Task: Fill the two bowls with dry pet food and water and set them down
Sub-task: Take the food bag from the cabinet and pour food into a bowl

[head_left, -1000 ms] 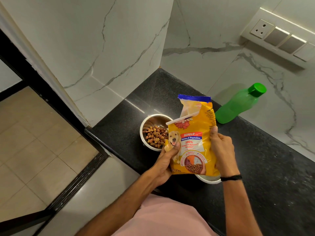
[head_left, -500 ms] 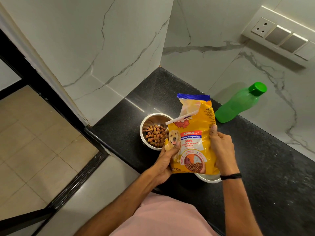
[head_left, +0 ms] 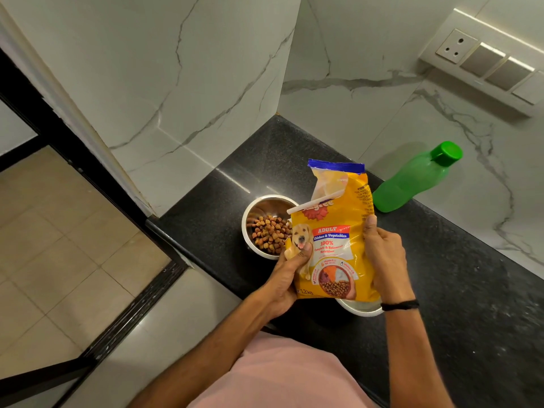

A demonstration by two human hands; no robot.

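A yellow pet food bag (head_left: 332, 231) with a torn-open blue top stands upright above the black counter (head_left: 471, 290). My left hand (head_left: 287, 278) grips its lower left edge and my right hand (head_left: 382, 257) grips its right side. Left of the bag sits a steel bowl (head_left: 259, 207) holding brown kibble (head_left: 269, 234). A second steel bowl (head_left: 362, 309) shows only its rim under the bag; its contents are hidden. A green water bottle (head_left: 412, 181) with its cap on stands behind the bag near the wall.
Marble walls meet in a corner (head_left: 282, 107) behind the counter. A socket and switch panel (head_left: 485, 60) is on the right wall. The counter's front edge (head_left: 188, 254) drops to a tiled floor (head_left: 59, 260) with a black door frame at the left.
The bag and both hands have stayed almost still, shifting only slightly. The bowls and bottle have not moved.
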